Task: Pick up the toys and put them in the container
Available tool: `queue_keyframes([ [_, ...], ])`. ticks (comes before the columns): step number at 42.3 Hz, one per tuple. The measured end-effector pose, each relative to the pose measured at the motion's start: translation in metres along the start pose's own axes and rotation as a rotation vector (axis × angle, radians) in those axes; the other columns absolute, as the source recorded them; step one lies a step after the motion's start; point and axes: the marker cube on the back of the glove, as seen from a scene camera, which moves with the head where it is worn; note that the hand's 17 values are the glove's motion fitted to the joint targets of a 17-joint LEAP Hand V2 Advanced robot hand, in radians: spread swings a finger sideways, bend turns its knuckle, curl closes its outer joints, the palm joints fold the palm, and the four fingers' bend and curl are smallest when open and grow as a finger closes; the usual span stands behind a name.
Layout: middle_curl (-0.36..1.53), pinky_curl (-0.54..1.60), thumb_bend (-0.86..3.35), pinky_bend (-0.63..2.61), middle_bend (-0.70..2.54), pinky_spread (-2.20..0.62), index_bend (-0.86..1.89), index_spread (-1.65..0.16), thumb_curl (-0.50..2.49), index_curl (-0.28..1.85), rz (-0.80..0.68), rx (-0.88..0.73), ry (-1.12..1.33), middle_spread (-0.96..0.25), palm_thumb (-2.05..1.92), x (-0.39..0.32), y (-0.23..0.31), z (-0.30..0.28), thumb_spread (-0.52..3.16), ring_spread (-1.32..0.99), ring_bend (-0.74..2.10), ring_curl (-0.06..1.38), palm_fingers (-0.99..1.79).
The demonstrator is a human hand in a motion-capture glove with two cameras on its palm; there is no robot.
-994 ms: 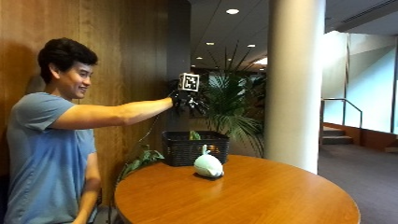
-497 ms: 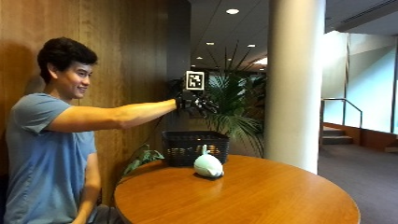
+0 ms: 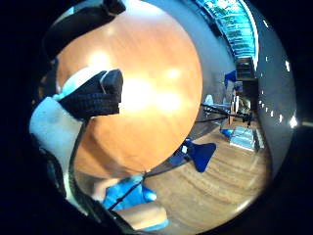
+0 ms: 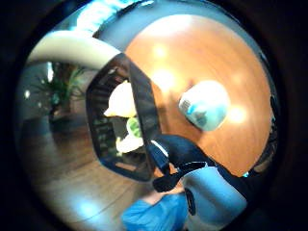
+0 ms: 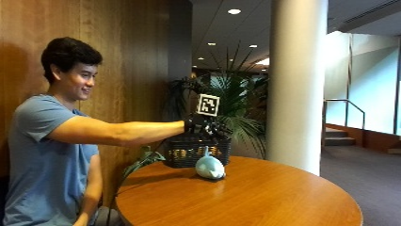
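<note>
Pale blue-white toy (image 5: 209, 166) on the desk (image 5: 263, 202), upright, just in front of the basket (image 5: 196, 150) and touching or nearly touching its front wall. Seen from the thumb-side palm view as a rounded pale shape (image 4: 205, 105) lying on the bare wood (image 4: 192, 57) beside the basket rim (image 4: 144, 106).

Inside the basket, pale yellow and green toys (image 4: 122, 103), partly hidden by the dark wall.

Black mesh basket at the far edge of the round desk, close to the wood-panelled wall (image 5: 125, 61).

Gloved right hand (image 5: 204, 126) held out at arm's length, directly above the basket and apart from it, clear of the blue toy below. Nothing visible in the grip; fingers pointing downward and loosely spread, though small and dark in the outside view, so hard to read finely. One strapped finger (image 4: 185, 161) showing over the basket's edge in the thumb-side view; another (image 3: 95, 95) over bare desk wood (image 3: 146, 98) in the little-finger view.

Behind the basket, a leafy plant (image 5: 238, 101); beside it, a thick white column (image 5: 298, 84). Seated at the desk's edge, a person in a blue shirt (image 5: 34, 160), other arm down at the side.
</note>
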Motion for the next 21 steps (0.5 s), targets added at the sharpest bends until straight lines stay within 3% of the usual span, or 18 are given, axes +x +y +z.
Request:
queue_keyframes([
  [2,0.41,0.39,-0.02,1.64,0.23,-0.04,0.07,-0.28,0.36,0.11,-0.016,-0.017,-0.01,0.11,0.02,0.002,-0.005,0.013,1.05,0.08,0.86,0.44,-0.19],
  [6,0.39,0.39,-0.03,1.66,0.17,-0.02,0.08,-0.28,0.35,0.11,-0.252,-0.04,0.038,0.1,0.02,0.009,-0.006,0.041,1.05,0.09,0.71,0.39,-0.3],
  [13,0.34,0.39,-0.03,1.67,0.1,0.02,0.04,-0.26,0.34,0.11,-0.265,-0.151,0.046,0.09,0.01,0.005,-0.015,0.089,1.03,0.1,0.45,0.32,-0.42],
  [18,0.3,0.39,-0.03,1.68,0.07,0.04,0.0,-0.25,0.34,0.1,-0.143,-0.273,0.086,0.1,0.0,-0.003,-0.025,0.131,1.01,0.1,0.36,0.29,-0.45],
  [21,0.28,0.38,-0.03,1.67,0.07,0.04,-0.01,-0.24,0.34,0.09,-0.229,-0.327,0.043,0.1,0.01,-0.006,-0.022,0.147,1.0,0.1,0.33,0.29,-0.46],
])
